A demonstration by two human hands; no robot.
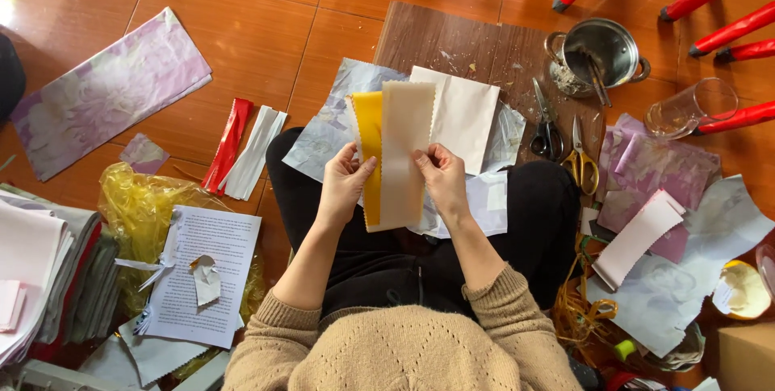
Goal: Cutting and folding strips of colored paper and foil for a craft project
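Note:
I sit on the floor and hold two paper strips with zigzag edges upright over my lap. A beige strip [406,141] lies over a yellow strip [369,137], which shows at its left. My left hand [345,181] pinches the yellow strip's left edge. My right hand [442,175] pinches the beige strip's right edge. Behind them lies a white paper bag [464,112] on pale patterned paper [331,129].
A wooden board [452,40] carries two pairs of scissors [547,129] [583,161] and a metal pot [601,52]. A glass jar [690,107] lies at the right by red chair legs [726,32]. Paper stacks [48,278], a printed sheet [206,274] and yellow plastic [141,201] lie left.

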